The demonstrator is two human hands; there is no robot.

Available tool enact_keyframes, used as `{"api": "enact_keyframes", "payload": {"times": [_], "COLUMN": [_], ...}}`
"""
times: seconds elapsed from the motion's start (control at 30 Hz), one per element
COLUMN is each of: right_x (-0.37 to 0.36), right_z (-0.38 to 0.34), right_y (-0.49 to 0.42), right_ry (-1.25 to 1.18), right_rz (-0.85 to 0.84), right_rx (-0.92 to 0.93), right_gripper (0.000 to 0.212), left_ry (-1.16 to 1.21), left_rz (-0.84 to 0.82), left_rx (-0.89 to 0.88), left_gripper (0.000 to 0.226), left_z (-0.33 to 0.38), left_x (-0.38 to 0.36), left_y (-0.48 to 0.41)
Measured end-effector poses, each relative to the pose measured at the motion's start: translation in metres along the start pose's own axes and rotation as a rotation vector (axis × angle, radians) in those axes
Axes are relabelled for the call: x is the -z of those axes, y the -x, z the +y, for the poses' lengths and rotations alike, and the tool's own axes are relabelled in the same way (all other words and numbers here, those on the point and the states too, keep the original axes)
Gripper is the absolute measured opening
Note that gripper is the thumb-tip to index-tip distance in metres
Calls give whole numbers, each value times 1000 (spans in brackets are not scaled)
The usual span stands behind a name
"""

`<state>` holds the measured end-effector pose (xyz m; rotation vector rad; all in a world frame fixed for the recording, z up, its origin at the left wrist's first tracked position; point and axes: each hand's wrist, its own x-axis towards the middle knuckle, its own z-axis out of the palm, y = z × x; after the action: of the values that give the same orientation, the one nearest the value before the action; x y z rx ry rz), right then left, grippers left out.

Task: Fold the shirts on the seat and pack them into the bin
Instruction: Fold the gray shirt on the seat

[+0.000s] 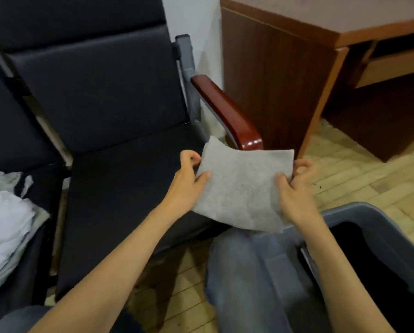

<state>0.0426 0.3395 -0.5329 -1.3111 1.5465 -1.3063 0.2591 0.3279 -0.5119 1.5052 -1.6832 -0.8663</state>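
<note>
Above the seat's [133, 188] edge, a flat, square-folded grey shirt [243, 188].

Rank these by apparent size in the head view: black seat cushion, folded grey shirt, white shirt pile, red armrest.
1. black seat cushion
2. folded grey shirt and white shirt pile look alike, pile cut off at frame edge
3. red armrest

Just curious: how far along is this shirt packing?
Done: the grey shirt looks folded. In hand: left hand and right hand grip its sides, near the bin. Left: packing it, then the crumpled white heap on the next seat. Bin contents: too dark to tell.
</note>
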Motion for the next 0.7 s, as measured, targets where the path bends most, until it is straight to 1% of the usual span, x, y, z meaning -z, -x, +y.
{"api": "enact_keyframes", "payload": {"times": [0.07,0.13,0.2,0.27,0.37,0.43,0.57,0.7], "right_x": [42,79,109,130,144,142,126,113], "right_z": [16,38,66,101,153,184,235,277], "right_y": [1,6,12,20,46,67,104,131], "right_ry": [-10,-4,23,49,33,25,-70,-147], "right_rz": [101,196,265,293,324,321,345,349], "right_rx": [-37,-103,-150,-236,-438,-553,-749,-908], "right_gripper": [29,28,29,30,43,55,60,62], "left_ry": [-76,-137,-181,-229,-394,-474,-557,-535], "left_rz": [-125,-253,-362,-497,-749,-877,-990,-998], "left_rx": [-110,-150,-155,-162,-150,-107,6,103], "left_gripper": [18,11,12,19,16,22,34,31], "left_z": [21,33,37,36,21,2,-39,-78], "left_x": [-41,-91,-142,-190,-252,-285,-328,-350], "left_y": [-21,-38,-53,-61,-62,-56,-33,-11]}}
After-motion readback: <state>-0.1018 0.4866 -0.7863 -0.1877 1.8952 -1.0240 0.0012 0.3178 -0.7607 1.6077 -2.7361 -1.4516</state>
